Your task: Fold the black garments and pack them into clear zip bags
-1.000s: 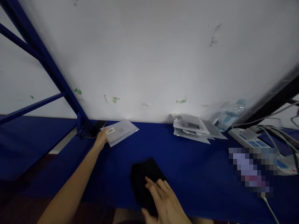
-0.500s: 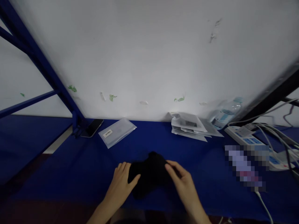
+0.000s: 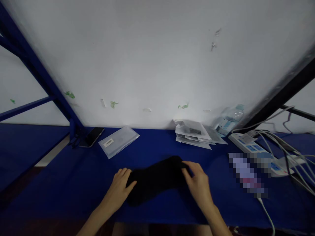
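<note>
A black cloth item point(image 3: 157, 179) lies stretched lengthwise on the blue table point(image 3: 157, 141), between my two hands. My left hand point(image 3: 120, 186) grips its left end, thumb on top and the other fingers at the far edge. At the opposite end, my right hand point(image 3: 197, 178) pinches the upper right corner between thumb and fingers. The cloth runs slightly upward from left to right. Its underside is hidden.
A clear zip pouch point(image 3: 119, 142) with a barcode label and a phone point(image 3: 93, 137) lie back left. Back right are stacked pouches point(image 3: 193, 132), a bottle point(image 3: 230, 122) and a power strip point(image 3: 253, 149) with cables. A blurred-out object point(image 3: 246, 173) lies near the strip.
The black cloth has gone from a bunched shape to a longer, flatter one. My hands have moved farther apart, and the view has shifted slightly.
</note>
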`<state>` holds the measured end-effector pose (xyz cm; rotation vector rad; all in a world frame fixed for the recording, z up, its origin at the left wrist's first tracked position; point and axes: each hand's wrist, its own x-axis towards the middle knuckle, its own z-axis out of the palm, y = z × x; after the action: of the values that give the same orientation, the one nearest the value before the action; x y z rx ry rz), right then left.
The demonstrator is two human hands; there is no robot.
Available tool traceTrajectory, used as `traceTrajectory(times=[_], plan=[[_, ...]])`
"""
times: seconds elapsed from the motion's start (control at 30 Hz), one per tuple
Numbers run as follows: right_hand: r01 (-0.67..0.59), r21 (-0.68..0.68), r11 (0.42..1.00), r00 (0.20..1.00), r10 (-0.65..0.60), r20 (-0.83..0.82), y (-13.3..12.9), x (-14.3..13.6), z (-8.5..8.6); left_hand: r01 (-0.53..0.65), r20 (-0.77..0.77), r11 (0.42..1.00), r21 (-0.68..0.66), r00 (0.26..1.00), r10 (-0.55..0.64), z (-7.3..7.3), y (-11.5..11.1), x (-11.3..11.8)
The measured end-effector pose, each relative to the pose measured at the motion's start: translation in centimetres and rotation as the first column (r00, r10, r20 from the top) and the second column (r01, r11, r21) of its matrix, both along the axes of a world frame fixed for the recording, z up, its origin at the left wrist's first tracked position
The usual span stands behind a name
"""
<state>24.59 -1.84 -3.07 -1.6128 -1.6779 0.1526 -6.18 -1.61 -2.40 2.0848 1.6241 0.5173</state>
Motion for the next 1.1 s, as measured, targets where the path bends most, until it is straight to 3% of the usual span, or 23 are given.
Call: traceTrajectory(times=[0.1,0.2,0.3,0.43,0.53,0.63,0.77,0.93,1.03,1.1], plan=[[0.27,-0.086,0.959,0.96,-0.275,-0.052,0.7,4.1,-0.9,0.007,0.002,1.0,0.029,1.0,-0.007,0.7,1.9,-1.2],[0.356,-0.032,0.934,0.934,-0.355,0.039,1.2,6.3,-1.1,-0.007,0.035,0.996,0.09,0.999,0.004,0.9,4.0,-2.1],[0.182,0.07,0.981,0.975,-0.189,0.114,2.2,5.2,-0.5,-0.028,0.102,0.991,0.131,0.995,0.014,0.6,5.7,-2.3],[-0.121,-0.04,0.992,0.985,0.125,0.12,3.8,2.4,0.4,-0.061,0.19,0.987,0.151,0.981,0.031,1.1,6.2,-1.9],[-0.161,-0.072,0.984,0.985,0.165,0.05,3.7,1.9,1.2,-0.095,0.319,0.977,0.189,0.947,0.03,2.4,4.6,-2.1],[-0.158,-0.002,0.988,0.987,0.158,0.012,1.3,2.7,2.0,-0.041,0.402,0.978,0.205,0.914,-0.046,3.4,1.5,-3.1],[-0.201,0.045,0.978,0.975,0.196,0.107,-3.4,4.1,1.9,0.168,0.261,0.975,0.145,0.944,-0.202,2.9,-3.5,-5.1],[-0.286,-0.036,0.958,0.922,0.285,0.26,-7.6,5.1,-0.4,0.363,0.114,0.931,-0.039,0.927,-0.357,1.3,-7.9,-5.7],[-0.29,-0.062,0.955,0.911,0.295,0.288,-8.2,5.1,-0.9,0.364,0.079,0.927,-0.084,0.93,-0.358,1.0,-8.6,-5.6],[-0.243,-0.037,0.969,0.938,0.244,0.246,-7.6,4.7,-0.4,0.3,0.032,0.952,-0.063,0.954,-0.298,0.9,-8.0,-5.8]])
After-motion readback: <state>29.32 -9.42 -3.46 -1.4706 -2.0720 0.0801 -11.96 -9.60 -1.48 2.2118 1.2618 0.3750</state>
